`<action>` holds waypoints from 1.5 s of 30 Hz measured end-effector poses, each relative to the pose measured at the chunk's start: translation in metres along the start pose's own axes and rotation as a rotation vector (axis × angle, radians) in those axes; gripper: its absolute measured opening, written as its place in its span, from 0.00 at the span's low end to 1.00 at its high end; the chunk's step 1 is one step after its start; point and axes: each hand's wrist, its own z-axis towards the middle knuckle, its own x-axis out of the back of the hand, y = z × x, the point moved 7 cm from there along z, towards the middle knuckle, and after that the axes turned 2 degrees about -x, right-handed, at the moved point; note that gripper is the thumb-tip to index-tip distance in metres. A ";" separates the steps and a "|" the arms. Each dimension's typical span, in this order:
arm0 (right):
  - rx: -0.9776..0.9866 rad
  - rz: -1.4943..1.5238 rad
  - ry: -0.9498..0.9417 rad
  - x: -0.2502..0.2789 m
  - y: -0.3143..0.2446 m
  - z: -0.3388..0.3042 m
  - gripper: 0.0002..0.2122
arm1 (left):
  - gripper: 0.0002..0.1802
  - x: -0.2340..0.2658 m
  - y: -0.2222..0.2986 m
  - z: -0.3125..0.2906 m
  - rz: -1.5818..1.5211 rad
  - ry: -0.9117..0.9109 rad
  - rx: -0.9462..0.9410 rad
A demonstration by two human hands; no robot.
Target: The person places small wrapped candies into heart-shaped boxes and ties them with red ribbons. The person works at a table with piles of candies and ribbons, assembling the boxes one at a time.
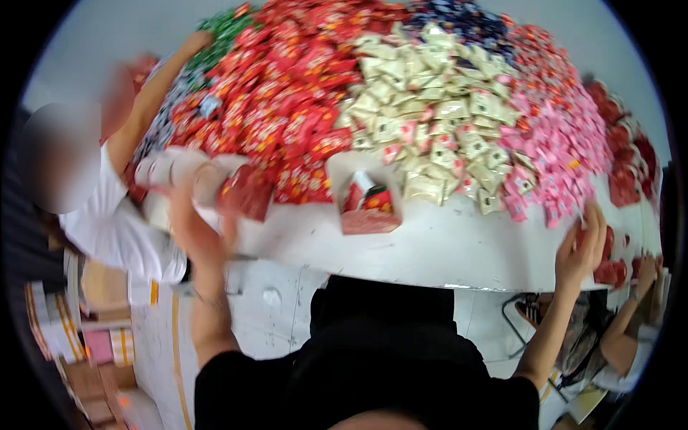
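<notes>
My left hand (192, 228) is raised at the table's left front and blurred by motion. It grips a flat red and white carton (240, 188). My right hand (582, 247) reaches up to the table's right front edge, fingers apart, touching the edge of the pink packet heap (555, 154); I see nothing gripped in it. A small open red and white box (369, 208) stands upright on the white table (444, 251) between my hands, with something red inside. Behind it lie heaps of red packets (287, 93) and cream packets (430, 93).
A person in a white shirt (118, 229) stands at the left, one arm (154, 89) stretched over the table toward green packets (222, 29). Another person's hand (645, 271) works at the right by dark red packets (631, 161). Cardboard boxes (89, 344) sit on the floor at lower left.
</notes>
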 end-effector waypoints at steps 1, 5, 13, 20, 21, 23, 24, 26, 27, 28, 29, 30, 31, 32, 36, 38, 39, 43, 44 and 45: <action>0.002 0.077 0.004 -0.013 0.005 0.017 0.16 | 0.34 -0.025 0.020 -0.030 -0.328 -0.095 -0.056; -0.035 0.428 -0.002 -0.121 0.021 0.117 0.14 | 0.69 -0.098 0.029 -0.089 -0.371 0.018 0.111; 0.048 0.153 -0.745 -0.416 -0.001 0.254 0.18 | 0.73 -0.141 0.036 -0.106 -0.509 -0.192 0.421; 0.043 0.069 -0.731 -0.434 -0.018 0.258 0.22 | 0.72 -0.141 0.016 -0.118 -0.822 0.034 0.724; 0.015 -0.064 -0.666 -0.425 -0.014 0.264 0.19 | 0.72 -0.140 0.014 -0.120 -0.895 0.074 0.748; 0.075 -0.051 -0.556 -0.414 -0.022 0.287 0.16 | 0.70 -0.140 0.012 -0.124 -0.859 0.008 0.800; 0.091 0.056 -0.555 -0.419 -0.034 0.309 0.14 | 0.69 -0.139 0.013 -0.124 -0.861 -0.010 0.793; 0.090 0.060 -0.495 -0.439 -0.057 0.332 0.15 | 0.66 -0.139 0.016 -0.123 -0.818 -0.095 0.761; 0.139 0.034 -0.530 -0.458 -0.076 0.337 0.14 | 0.66 -0.138 0.018 -0.120 -0.798 -0.093 0.724; 0.244 0.064 -0.535 -0.475 -0.099 0.343 0.13 | 0.65 -0.139 0.020 -0.118 -0.775 -0.109 0.706; 0.319 0.047 -0.508 -0.491 -0.119 0.346 0.14 | 0.63 -0.140 0.024 -0.113 -0.771 -0.113 0.651; 0.397 0.008 -0.537 -0.511 -0.140 0.347 0.16 | 0.60 -0.138 0.025 -0.110 -0.729 -0.074 0.628; 0.391 -0.066 -0.790 -0.542 -0.154 0.342 0.16 | 0.42 -0.145 0.011 -0.125 -0.863 0.053 0.991; 0.307 -0.026 -0.858 -0.559 -0.161 0.336 0.17 | 0.27 -0.152 0.004 -0.140 -1.003 0.227 1.276; 0.057 0.047 -0.826 -0.605 -0.152 0.325 0.15 | 0.24 -0.160 0.003 -0.151 -0.988 0.266 1.473; 0.175 0.020 -0.777 -0.611 -0.136 0.335 0.16 | 0.24 -0.159 0.003 -0.154 -1.104 0.340 1.498; 0.218 0.087 -0.750 -0.606 -0.121 0.346 0.16 | 0.36 -0.160 0.005 -0.157 -1.203 0.360 1.541; 0.932 -0.139 -0.213 -0.505 -0.021 0.352 0.12 | 0.53 -0.143 0.012 -0.132 -0.781 -0.022 0.959; 0.784 -0.193 -0.523 -0.490 0.033 0.353 0.13 | 0.53 -0.143 0.014 -0.131 -0.811 -0.041 0.906; 0.224 -0.324 -0.599 -0.462 0.112 0.353 0.13 | 0.53 -0.144 0.013 -0.134 -0.805 -0.029 0.947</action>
